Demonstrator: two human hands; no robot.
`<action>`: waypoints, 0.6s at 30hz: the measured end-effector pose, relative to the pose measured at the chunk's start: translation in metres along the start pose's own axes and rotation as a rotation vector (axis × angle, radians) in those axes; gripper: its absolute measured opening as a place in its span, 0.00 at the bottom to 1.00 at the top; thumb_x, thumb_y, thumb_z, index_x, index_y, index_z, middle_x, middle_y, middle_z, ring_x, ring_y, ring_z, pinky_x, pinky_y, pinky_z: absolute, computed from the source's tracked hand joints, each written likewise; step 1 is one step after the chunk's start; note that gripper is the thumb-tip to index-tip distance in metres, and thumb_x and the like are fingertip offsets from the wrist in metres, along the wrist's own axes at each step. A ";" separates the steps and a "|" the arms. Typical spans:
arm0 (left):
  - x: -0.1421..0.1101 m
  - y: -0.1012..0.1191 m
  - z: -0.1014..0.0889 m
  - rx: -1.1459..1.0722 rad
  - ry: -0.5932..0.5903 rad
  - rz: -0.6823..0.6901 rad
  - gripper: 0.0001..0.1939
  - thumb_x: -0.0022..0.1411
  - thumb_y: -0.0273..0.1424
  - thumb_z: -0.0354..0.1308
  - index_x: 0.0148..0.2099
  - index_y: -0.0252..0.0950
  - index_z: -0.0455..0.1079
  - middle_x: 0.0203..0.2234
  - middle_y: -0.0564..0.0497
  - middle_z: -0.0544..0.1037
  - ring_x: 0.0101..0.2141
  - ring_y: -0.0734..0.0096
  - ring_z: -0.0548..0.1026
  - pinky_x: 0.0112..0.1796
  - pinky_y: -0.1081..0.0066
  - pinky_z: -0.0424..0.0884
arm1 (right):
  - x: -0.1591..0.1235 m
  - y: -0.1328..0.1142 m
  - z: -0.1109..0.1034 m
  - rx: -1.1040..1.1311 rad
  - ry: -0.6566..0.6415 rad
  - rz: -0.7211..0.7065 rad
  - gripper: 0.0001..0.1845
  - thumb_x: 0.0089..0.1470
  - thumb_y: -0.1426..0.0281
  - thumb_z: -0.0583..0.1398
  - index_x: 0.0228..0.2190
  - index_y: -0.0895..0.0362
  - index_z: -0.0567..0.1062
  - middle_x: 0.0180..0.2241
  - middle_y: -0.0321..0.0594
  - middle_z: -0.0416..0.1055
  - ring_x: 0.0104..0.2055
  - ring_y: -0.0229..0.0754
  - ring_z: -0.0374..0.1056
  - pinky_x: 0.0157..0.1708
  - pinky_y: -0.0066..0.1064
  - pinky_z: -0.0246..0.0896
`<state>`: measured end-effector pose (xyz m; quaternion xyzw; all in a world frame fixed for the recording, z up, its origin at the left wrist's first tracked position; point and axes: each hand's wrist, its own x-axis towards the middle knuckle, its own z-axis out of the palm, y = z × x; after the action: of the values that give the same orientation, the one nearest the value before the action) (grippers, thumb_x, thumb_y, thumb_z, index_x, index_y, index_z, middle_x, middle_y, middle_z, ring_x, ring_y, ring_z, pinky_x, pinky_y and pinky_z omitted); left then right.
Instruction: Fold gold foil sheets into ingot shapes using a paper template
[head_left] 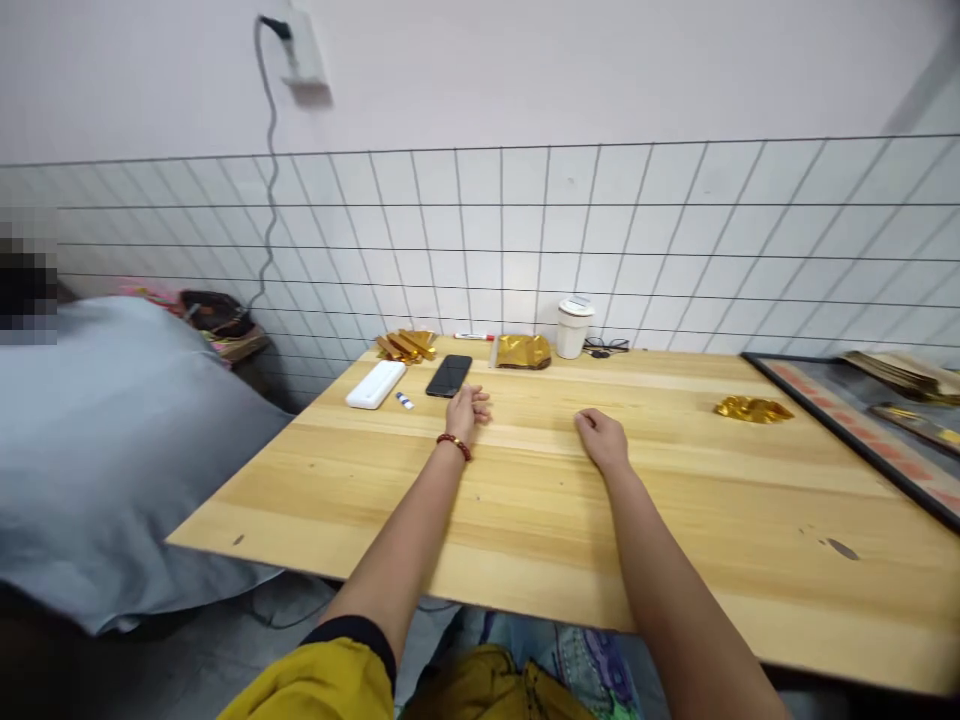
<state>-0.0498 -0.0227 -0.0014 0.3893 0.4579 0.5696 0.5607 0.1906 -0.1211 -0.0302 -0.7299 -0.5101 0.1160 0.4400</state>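
Near the black phone (449, 376), the left hand (465, 408) has fingers (481, 405) spread, the right hand (603, 438) fingers curled in.

The tabletop (525, 520) was smooth-looking wood, visibly grained and marked with knots; the phone (450, 375) had a dark, glossy, glass-like face; the power bank (376, 385) looked like smooth plastic, more matt than shiny. The gold pouch (523, 352), the gold strips (407, 345) and the gold wrapper (752, 409) were creased and shiny like metal foil; the bracelet (454, 442) had polished-looking beads; the yellow sleeve (322, 680) and the co-worker's grey garment (135, 420) were matt cloth.
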 end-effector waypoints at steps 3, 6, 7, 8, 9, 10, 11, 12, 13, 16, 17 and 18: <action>-0.001 0.000 -0.005 -0.084 0.030 0.009 0.23 0.69 0.47 0.48 0.42 0.30 0.68 0.31 0.47 0.77 0.18 0.81 0.70 0.21 0.77 0.67 | 0.004 0.004 -0.002 -0.063 -0.033 0.017 0.17 0.56 0.57 0.54 0.35 0.52 0.80 0.31 0.39 0.78 0.36 0.45 0.71 0.35 0.32 0.59; 0.000 -0.003 -0.008 -0.115 0.016 0.003 0.23 0.68 0.46 0.49 0.42 0.29 0.69 0.31 0.46 0.77 0.19 0.81 0.71 0.21 0.77 0.67 | 0.005 0.002 -0.002 -0.149 -0.081 0.027 0.17 0.56 0.57 0.55 0.36 0.51 0.80 0.32 0.39 0.78 0.37 0.45 0.71 0.34 0.31 0.59; 0.001 -0.004 -0.009 -0.120 0.009 0.000 0.22 0.68 0.46 0.50 0.42 0.29 0.69 0.31 0.46 0.77 0.19 0.81 0.71 0.21 0.77 0.67 | 0.005 0.001 -0.002 -0.171 -0.087 0.036 0.17 0.56 0.57 0.55 0.36 0.51 0.80 0.33 0.39 0.79 0.37 0.45 0.71 0.33 0.31 0.59; 0.001 -0.005 -0.010 -0.125 0.003 -0.004 0.22 0.68 0.46 0.50 0.42 0.29 0.70 0.31 0.46 0.77 0.19 0.80 0.71 0.21 0.77 0.67 | 0.004 -0.001 -0.002 -0.191 -0.090 0.048 0.18 0.57 0.57 0.54 0.36 0.51 0.80 0.33 0.39 0.79 0.38 0.45 0.71 0.33 0.31 0.58; 0.002 -0.006 -0.011 -0.130 -0.002 -0.007 0.22 0.68 0.45 0.51 0.42 0.29 0.70 0.31 0.46 0.77 0.20 0.80 0.72 0.21 0.77 0.67 | 0.004 -0.002 -0.002 -0.207 -0.093 0.061 0.18 0.57 0.57 0.54 0.37 0.51 0.80 0.34 0.39 0.79 0.38 0.45 0.71 0.33 0.31 0.58; 0.002 -0.007 -0.011 -0.131 -0.006 -0.011 0.21 0.68 0.45 0.51 0.42 0.29 0.70 0.31 0.46 0.77 0.20 0.80 0.72 0.22 0.77 0.67 | 0.004 -0.004 -0.003 -0.222 -0.101 0.076 0.18 0.57 0.57 0.54 0.37 0.50 0.81 0.34 0.39 0.79 0.38 0.45 0.72 0.33 0.31 0.58; 0.002 -0.008 -0.011 -0.128 -0.010 -0.014 0.22 0.67 0.45 0.51 0.42 0.29 0.70 0.31 0.45 0.77 0.20 0.80 0.72 0.22 0.76 0.67 | 0.004 -0.005 -0.003 -0.236 -0.112 0.088 0.18 0.57 0.57 0.55 0.37 0.50 0.81 0.35 0.39 0.79 0.39 0.46 0.72 0.33 0.31 0.58; 0.003 -0.009 -0.011 -0.120 -0.014 -0.015 0.22 0.67 0.46 0.52 0.42 0.29 0.70 0.31 0.45 0.77 0.20 0.80 0.71 0.22 0.76 0.68 | 0.005 -0.006 -0.003 -0.248 -0.122 0.097 0.17 0.57 0.57 0.55 0.37 0.50 0.81 0.35 0.39 0.79 0.39 0.46 0.72 0.33 0.31 0.58; 0.003 -0.010 -0.011 -0.108 -0.021 -0.014 0.22 0.67 0.46 0.52 0.42 0.29 0.70 0.32 0.45 0.77 0.20 0.80 0.71 0.22 0.76 0.68 | 0.005 -0.006 -0.003 -0.259 -0.127 0.103 0.17 0.57 0.57 0.55 0.37 0.50 0.81 0.35 0.39 0.79 0.39 0.46 0.72 0.33 0.31 0.57; 0.002 -0.013 -0.011 -0.048 -0.054 0.014 0.23 0.66 0.47 0.53 0.42 0.29 0.71 0.33 0.44 0.78 0.21 0.80 0.71 0.23 0.76 0.67 | 0.005 -0.005 -0.002 -0.270 -0.117 0.106 0.16 0.56 0.57 0.56 0.35 0.49 0.81 0.33 0.38 0.79 0.38 0.46 0.72 0.32 0.32 0.57; 0.001 -0.014 -0.010 -0.022 -0.066 0.029 0.23 0.66 0.47 0.53 0.43 0.28 0.71 0.34 0.43 0.78 0.21 0.80 0.71 0.22 0.76 0.67 | 0.005 -0.004 -0.002 -0.263 -0.109 0.101 0.16 0.55 0.56 0.56 0.35 0.49 0.81 0.33 0.38 0.79 0.37 0.46 0.72 0.31 0.32 0.57; 0.001 -0.016 -0.010 0.007 -0.077 0.041 0.24 0.65 0.47 0.53 0.43 0.28 0.72 0.35 0.43 0.78 0.21 0.80 0.71 0.22 0.76 0.66 | 0.005 -0.003 -0.001 -0.255 -0.102 0.094 0.16 0.55 0.56 0.56 0.35 0.49 0.81 0.32 0.38 0.79 0.37 0.47 0.72 0.31 0.32 0.57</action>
<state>-0.0549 -0.0236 -0.0198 0.4223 0.4296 0.5639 0.5649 0.1914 -0.1169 -0.0257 -0.7961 -0.5076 0.1076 0.3114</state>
